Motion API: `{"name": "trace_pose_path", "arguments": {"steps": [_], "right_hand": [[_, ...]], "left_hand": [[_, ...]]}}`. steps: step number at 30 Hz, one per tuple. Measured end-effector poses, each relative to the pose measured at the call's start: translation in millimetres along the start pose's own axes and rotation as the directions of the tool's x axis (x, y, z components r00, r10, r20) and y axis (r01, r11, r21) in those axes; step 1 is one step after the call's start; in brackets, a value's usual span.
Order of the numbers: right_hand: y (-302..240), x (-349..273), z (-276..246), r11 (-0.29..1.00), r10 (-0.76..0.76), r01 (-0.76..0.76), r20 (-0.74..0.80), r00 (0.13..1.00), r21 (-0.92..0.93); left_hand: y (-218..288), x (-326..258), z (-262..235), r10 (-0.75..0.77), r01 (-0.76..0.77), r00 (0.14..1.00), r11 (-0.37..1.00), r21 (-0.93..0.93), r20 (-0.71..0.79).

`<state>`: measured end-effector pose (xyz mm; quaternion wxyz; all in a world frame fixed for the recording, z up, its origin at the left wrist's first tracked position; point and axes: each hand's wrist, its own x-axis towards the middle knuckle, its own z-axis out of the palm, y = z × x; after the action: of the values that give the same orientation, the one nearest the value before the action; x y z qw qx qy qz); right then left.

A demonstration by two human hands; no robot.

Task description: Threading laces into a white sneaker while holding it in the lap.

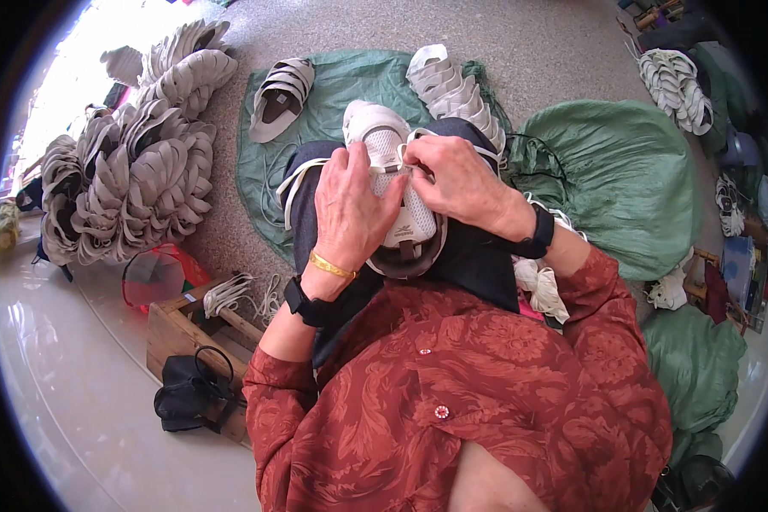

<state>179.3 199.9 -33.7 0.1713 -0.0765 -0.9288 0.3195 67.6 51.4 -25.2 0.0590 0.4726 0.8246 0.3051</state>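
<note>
Head view, upper centre: left grip (348,206) touches white mesh shoe (414,212), closure unclear; right grip (462,177) pinches thin white lace (400,154).

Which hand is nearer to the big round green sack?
Right. The right hand, at the right of the white shoe, is left of the sack; the left hand, at the shoe's left, is farther away.

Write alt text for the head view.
The person's left-hand grip and right-hand grip are close together over the tongue of a white shoe on their lap. Ahead, pale shoe uppers lie on green cloth; a large heap sits at left.
</note>
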Motion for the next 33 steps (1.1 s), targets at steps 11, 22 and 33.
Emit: {"name": "trace_pose_path", "arguments": {"steps": [11,22,33], "right_hand": [[-6,-7,-3,0.988,0.121,-0.118,-0.03,0.992,0.1],[-7,-9,-10,0.981,0.119,-0.12,0.016,0.993,0.155],[-19,6,-10,0.814,-0.234,0.384,0.36,0.903,-0.435]], "left_hand": [[0,-2,4,-0.005,0.005,1.0,1.0,0.021,-0.003],[1,-4,6,-0.032,0.033,0.999,0.999,0.014,-0.033],[1,-7,9,-0.006,0.007,0.999,1.0,0.019,-0.05]]}}
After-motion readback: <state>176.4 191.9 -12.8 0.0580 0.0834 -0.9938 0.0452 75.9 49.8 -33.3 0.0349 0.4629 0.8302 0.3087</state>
